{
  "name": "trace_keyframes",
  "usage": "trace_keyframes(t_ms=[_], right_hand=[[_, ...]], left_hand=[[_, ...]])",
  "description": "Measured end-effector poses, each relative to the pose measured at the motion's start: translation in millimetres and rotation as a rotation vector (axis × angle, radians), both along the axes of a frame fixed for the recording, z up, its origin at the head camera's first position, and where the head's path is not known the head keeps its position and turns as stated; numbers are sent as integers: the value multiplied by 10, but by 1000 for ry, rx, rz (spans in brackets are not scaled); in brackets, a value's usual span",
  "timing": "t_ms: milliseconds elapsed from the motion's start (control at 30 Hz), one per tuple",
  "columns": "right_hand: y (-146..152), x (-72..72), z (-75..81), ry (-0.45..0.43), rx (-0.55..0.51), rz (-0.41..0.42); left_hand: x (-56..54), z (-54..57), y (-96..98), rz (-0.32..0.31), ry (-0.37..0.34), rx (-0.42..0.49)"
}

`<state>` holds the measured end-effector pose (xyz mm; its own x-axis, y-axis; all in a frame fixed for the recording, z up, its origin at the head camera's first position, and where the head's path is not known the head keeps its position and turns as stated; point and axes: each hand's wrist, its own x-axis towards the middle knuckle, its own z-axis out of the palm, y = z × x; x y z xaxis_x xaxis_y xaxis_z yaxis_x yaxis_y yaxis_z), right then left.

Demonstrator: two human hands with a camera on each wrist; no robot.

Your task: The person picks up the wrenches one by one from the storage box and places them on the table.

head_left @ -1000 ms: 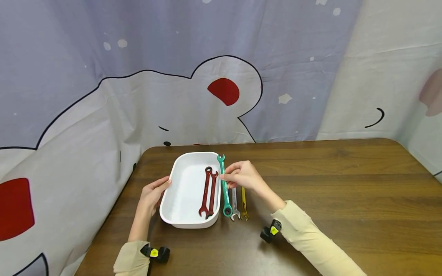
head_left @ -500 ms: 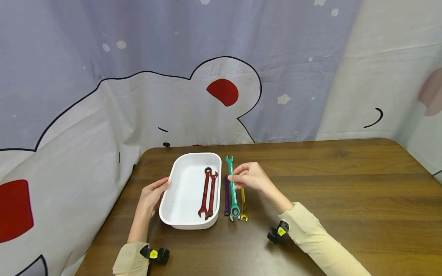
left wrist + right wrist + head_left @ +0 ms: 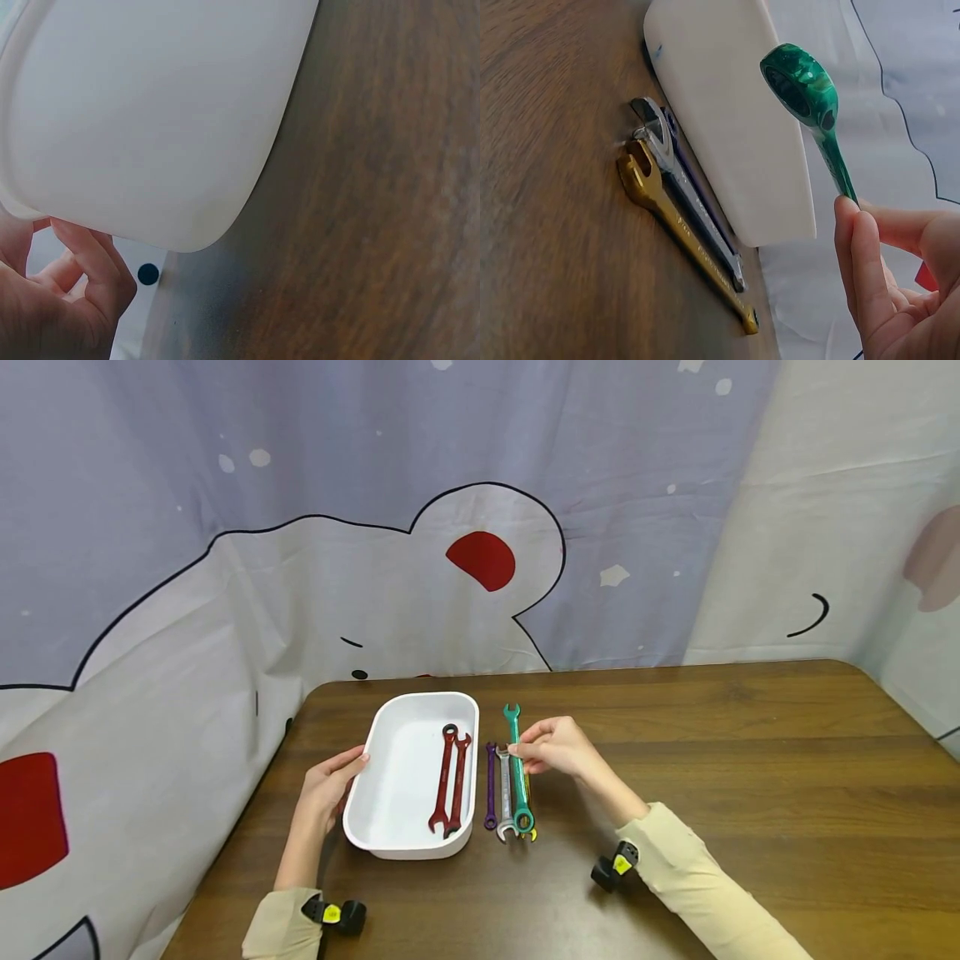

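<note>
My left hand (image 3: pixel 326 789) grips the left rim of a white tray (image 3: pixel 397 777), its thumb over the edge; the left wrist view shows curled fingers under the rim. Two red wrenches, one (image 3: pixel 443 781) beside the other (image 3: pixel 458 785), lie along the tray's right side. Between thumb and fingers, my right hand (image 3: pixel 558 748) pinches a green combination wrench (image 3: pixel 519 785) by its shaft, ring end toward me. In the right wrist view it is raised above the table. Below it lie a silver wrench (image 3: pixel 505 793) and a yellow wrench (image 3: pixel 690 236), the latter mostly hidden in the head view.
A purple wrench (image 3: pixel 491 785) lies between the tray and the silver wrench. The brown wooden table (image 3: pixel 735 777) extends to the right. Behind it hangs a printed curtain (image 3: pixel 337 585).
My right hand has carried the green wrench rightward from the tray's right rim, past the purple and silver wrenches, to above the yellow one. The left hand keeps its grip on the tray.
</note>
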<state>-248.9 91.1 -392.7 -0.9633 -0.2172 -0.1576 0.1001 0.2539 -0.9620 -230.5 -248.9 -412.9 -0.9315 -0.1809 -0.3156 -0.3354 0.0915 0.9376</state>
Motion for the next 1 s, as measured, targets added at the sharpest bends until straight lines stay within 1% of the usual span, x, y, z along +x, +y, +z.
trace_keyframes(t_ms=[67, 100, 300, 333, 400, 867, 1000], right_hand=[[21, 0, -12, -3, -9, -3], [26, 24, 21, -4, -15, -3], [75, 22, -56, -23, -26, -4], [87, -3, -110, -24, -26, -7], [102, -6, -135, -27, -25, -9], [218, -32, -257, -48, -5, -30], [239, -14, -267, -42, -9, -19]], left_hand=[[1, 2, 1, 0, -3, -4], [2, 1, 2, 0, -4, -4], [-1, 3, 1, 2, -6, 1], [-1, 4, 0, 3, -6, 1], [-4, 4, -3, 3, -7, 0], [6, 15, 6, 5, -7, -5], [3, 14, 9, 2, -10, -1]])
